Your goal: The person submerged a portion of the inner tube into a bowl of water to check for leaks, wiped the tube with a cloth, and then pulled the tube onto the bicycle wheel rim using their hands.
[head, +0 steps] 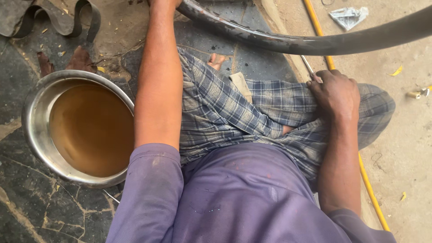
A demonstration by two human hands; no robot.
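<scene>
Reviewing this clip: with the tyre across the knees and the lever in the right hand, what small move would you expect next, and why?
Probably bringing the lever tip up against the tyre. The right hand rests on the knee gripping the thin metal lever, whose tip points at the tyre just above it, while the left hand reaches to the tyre's far end at the frame edge, seemingly steadying it.

One camera on my head, looking straight down.
Close over my lap (234, 112); bowl (33, 121) at nine o'clock, tyre (288, 42) at twelve.
</scene>
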